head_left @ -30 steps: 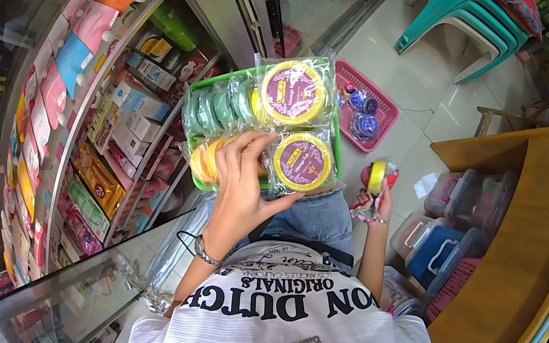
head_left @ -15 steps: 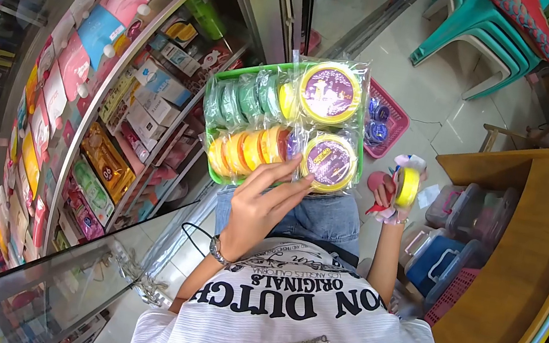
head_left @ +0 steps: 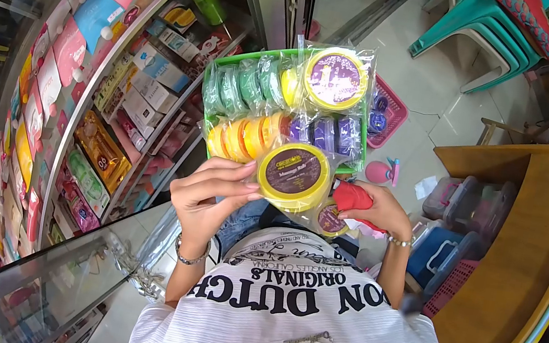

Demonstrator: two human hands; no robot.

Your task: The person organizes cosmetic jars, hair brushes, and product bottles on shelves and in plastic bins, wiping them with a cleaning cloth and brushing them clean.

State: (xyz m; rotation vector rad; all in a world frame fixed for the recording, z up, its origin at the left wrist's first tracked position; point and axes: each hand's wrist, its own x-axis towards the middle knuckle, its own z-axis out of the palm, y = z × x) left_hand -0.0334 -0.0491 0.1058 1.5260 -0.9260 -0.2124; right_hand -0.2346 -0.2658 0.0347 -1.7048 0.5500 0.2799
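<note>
My left hand (head_left: pixel 213 194) pinches the edge of a round yellow tub with a dark label (head_left: pixel 294 172), wrapped in clear plastic, in front of the green basket. My right hand (head_left: pixel 383 210) is closed around a red cloth (head_left: pixel 352 197) and a second yellow tub (head_left: pixel 331 219), which shows partly behind the first. In the green basket (head_left: pixel 207 118) stand wrapped green tubs (head_left: pixel 248 88), yellow-orange tubs (head_left: pixel 246 135) and purple tubs (head_left: pixel 323 133). Another yellow tub with a purple label (head_left: pixel 336 79) lies on top at the basket's right.
A pink basket (head_left: pixel 394 113) with blue-lidded jars is behind the green one. A pink spray bottle (head_left: pixel 380 172) stands on the floor. Shelves of packaged goods (head_left: pixel 102 151) line the left; a wooden desk (head_left: pixel 525 269) and plastic bins (head_left: pixel 445 252) are at the right.
My left hand has lifted the lower yellow tub out of the basket toward me, uncovering purple tubs. My right hand has come inward with its tub and cloth, and the spray bottle now shows fully.
</note>
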